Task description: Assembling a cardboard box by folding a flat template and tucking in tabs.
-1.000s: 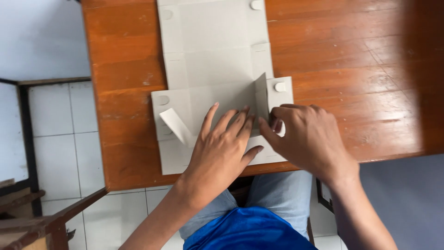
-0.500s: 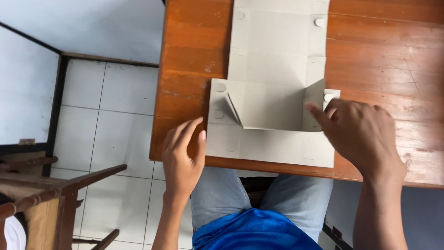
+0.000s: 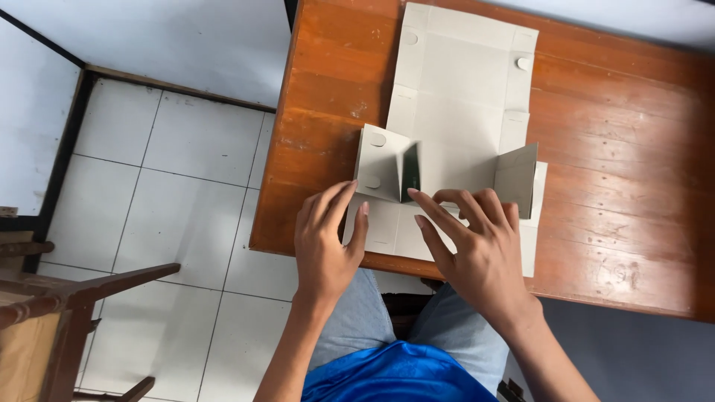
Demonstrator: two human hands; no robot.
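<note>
Neither grip is closed on anything that I can see: my left hand [image 3: 325, 242] lies with fingers together and flat on the near left corner of the flat grey cardboard box blank [image 3: 462, 89], and my right hand [image 3: 480, 242] is spread open, palm down, pressing the blank's near panel. That blank is my landmark; it lies unfolded on the brown wooden table [image 3: 618, 186], running from the table's far edge to its near edge, where the near panel reaches the lip just above my knees. On the blank's left side a side flap [image 3: 380, 160] stands lifted, with a dark-faced tab [image 3: 411, 173] upright beside it, just ahead of my left fingertips. On the blank's right side a second flap [image 3: 517, 179] is also raised, just beyond my right fingers and apart from them. I judge the step in hand to be raising and creasing the side walls of the near section, with both hands pinning the base while the flaps stand. The next move, as I read it, calls for holding the base steady, pinching each raised flap along its scored line, and bringing the near panel up squarely so the tab meets it without buckling. Left of the blank, past the table's edge, are white floor tiles [image 3: 171, 186] and part of a wooden chair [image 3: 67, 305].
</note>
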